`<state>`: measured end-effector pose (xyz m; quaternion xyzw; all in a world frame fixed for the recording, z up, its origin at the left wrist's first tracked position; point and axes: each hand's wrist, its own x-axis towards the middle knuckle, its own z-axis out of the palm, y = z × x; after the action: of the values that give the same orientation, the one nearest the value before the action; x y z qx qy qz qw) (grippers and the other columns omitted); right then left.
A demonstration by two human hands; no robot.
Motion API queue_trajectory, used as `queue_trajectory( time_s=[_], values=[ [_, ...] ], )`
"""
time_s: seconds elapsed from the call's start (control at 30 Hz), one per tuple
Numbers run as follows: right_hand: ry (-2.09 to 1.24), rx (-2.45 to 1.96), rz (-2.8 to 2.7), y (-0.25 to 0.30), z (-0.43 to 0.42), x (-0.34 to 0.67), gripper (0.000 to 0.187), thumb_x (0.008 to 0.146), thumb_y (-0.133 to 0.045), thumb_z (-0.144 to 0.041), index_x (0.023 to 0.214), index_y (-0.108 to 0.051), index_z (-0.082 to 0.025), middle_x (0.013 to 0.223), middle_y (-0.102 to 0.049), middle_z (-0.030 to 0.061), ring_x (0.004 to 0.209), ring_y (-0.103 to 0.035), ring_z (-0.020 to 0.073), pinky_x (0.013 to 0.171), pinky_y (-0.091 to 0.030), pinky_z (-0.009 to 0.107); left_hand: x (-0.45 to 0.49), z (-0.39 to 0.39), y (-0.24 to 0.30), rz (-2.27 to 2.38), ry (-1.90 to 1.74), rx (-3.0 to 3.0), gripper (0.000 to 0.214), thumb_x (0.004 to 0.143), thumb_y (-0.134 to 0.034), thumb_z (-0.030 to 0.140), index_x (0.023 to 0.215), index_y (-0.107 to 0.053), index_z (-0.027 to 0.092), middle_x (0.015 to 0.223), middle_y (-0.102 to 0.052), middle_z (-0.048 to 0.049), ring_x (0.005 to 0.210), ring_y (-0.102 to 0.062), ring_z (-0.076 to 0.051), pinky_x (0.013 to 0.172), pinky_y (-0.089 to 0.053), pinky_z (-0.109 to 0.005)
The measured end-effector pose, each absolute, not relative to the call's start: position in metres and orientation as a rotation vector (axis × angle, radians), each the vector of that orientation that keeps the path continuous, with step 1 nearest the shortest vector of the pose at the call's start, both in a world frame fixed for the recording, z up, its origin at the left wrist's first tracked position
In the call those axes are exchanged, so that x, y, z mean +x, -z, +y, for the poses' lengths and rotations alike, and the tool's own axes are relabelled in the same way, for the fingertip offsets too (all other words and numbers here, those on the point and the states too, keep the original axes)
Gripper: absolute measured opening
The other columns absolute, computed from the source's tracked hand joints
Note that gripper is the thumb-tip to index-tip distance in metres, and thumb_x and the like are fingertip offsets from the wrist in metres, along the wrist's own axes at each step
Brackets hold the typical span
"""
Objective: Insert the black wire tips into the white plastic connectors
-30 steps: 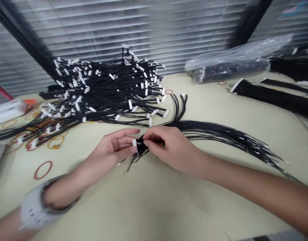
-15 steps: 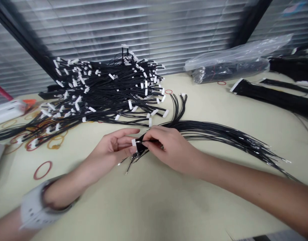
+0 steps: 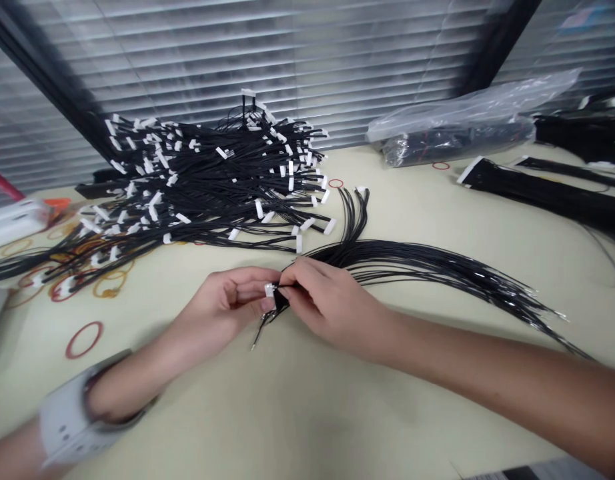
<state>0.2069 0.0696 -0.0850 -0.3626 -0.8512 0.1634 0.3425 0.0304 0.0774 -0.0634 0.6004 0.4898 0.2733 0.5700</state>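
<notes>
Two hands meet over a small connector at the middle of a pale table, wire stock on three sides.

The pale table [image 3: 307, 413] lies bare toward the near edge, the widest open room. Closed blinds [image 3: 287, 53] line the far edge. A big pile of black leads with white plugs [image 3: 207, 180] fills the far left, and a fan of loose black wires [image 3: 437, 267] spreads right, just behind the right wrist. A clear bag [image 3: 462, 123] and dark bundles [image 3: 537, 190] crowd the far right, with a red rubber band [image 3: 84, 339] near left. The left hand [image 3: 222, 310] pinches a white connector [image 3: 269, 290], its fingers curled. The right hand [image 3: 332, 307] has its fingertips pressed together on a black wire [image 3: 281, 299] at that connector.
</notes>
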Motion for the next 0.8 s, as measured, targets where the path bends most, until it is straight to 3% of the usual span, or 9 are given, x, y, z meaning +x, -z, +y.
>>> queue_trajectory(
  time_s=[0.4, 0.6, 0.8],
  values=[
    [-0.302, -0.996, -2.334, 0.0865, 0.0719, 0.2103, 0.018, 0.088, -0.037, -0.012, 0.084, -0.055, -0.009, 0.082, -0.056, 0.0083, 0.076, -0.05, 0.0142, 0.067, -0.041, 0.026, 0.0256, 0.0796, 0.0647, 1.196, -0.621, 1.367, 0.029, 0.07, -0.068, 0.018, 0.099, -0.066, 0.018, 0.083, -0.072, -0.0031, 0.075, -0.065, -0.014, 0.066, -0.051, -0.02],
    [-0.322, -0.94, -2.253, 0.0872, 0.0724, 0.2112, 0.013, 0.086, -0.042, -0.014, 0.082, -0.053, -0.011, 0.08, -0.056, 0.0054, 0.071, -0.05, 0.0112, 0.062, -0.04, 0.023, 0.0276, 0.0775, 0.0633, 1.185, -0.62, 1.334, 0.034, 0.075, -0.064, 0.014, 0.109, -0.06, 0.014, 0.088, -0.072, -0.0035, 0.078, -0.064, -0.011, 0.068, -0.048, -0.017],
    [-0.331, -0.898, -2.247, 0.0869, 0.0723, 0.2108, 0.012, 0.085, -0.04, -0.014, 0.08, -0.051, -0.012, 0.077, -0.055, 0.0034, 0.069, -0.048, 0.0098, 0.06, -0.038, 0.022, 0.0259, 0.0775, 0.0636, 1.128, -0.624, 1.332, 0.032, 0.075, -0.063, 0.013, 0.106, -0.061, 0.015, 0.089, -0.072, -0.003, 0.082, -0.064, -0.012, 0.072, -0.048, -0.019]
  ],
)
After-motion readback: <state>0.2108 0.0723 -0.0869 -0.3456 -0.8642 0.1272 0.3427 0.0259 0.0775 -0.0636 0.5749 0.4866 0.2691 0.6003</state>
